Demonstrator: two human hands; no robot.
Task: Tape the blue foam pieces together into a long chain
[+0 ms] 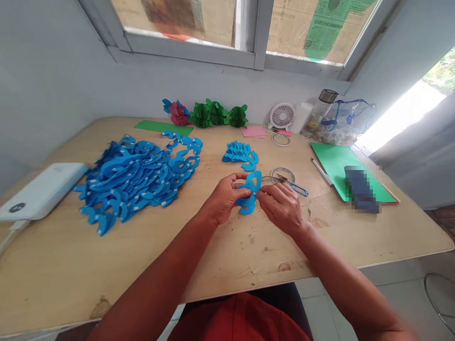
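A curved blue paper cutout (253,180) with an opening in it is held upright over the table, pinched between the thumb and fingers of my left hand (227,196). My right hand (280,203) is closed, its fingertips touching the cutout's right edge by a small pale spot; whatever is between them is too small to make out. Just beyond lies a small row of blue cutouts (237,151). To the left spreads a large heap of similar blue cutouts (135,175), many bearing small white patches.
Behind my right hand lie a blue-handled cutter (298,188) and a tape roll (282,174). A white power bank (42,189) sits at left. Green sheets (334,166), a pen (322,171) and a blurred dark object (362,189) are at right. Green paper ornaments (217,113) and a fan (282,116) stand behind.
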